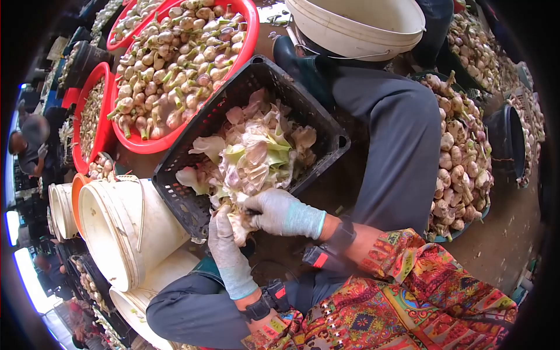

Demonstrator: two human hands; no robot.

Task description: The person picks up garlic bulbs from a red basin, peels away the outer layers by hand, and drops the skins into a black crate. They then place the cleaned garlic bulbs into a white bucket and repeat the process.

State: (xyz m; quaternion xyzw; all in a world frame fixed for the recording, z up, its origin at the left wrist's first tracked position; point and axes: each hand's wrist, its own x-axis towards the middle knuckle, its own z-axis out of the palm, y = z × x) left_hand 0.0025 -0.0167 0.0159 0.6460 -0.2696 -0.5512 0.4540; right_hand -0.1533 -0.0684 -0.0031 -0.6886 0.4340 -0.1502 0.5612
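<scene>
Grip: left hand in a grey-white knit glove (226,251), closed, fingers upright along the near side of a pale garlic bulb with ragged papery skin (240,226). Right hand in a matching glove with a pale-blue cuff (283,214), also closed on the bulb, from the other side; its fingers curl inward at the bulb's upper part. Exact fingertip contact hidden by skin and glove.

Bulb position: between the two hands, at the near edge of a black perforated plastic crate (343,142). Left hand probably serves as the support, leaving the right free to work on the skin; a judgement from the finger poses.

Directly beyond the grip: a loose heap of cream, pinkish and pale-green papery garlic skins (254,154), inside the crate. The crate's closeness likely lets loose skin drop in with little reach. It sits tilted relative to the body, between the bent knees, which leaves both forearms room.

Left of the grip: a white plastic bucket with a wire handle (111,233), lying tipped, mouth outward. Beyond the crate, to the upper left: a round red plastic basin (255,29) holding many short-stemmed garlic bulbs (169,70).

Right of the grip, past the dark-trousered right leg (396,134): a heap of purplish-white garlic bulbs (461,169) in a teal-rimmed container, within side reach, I judge.
</scene>
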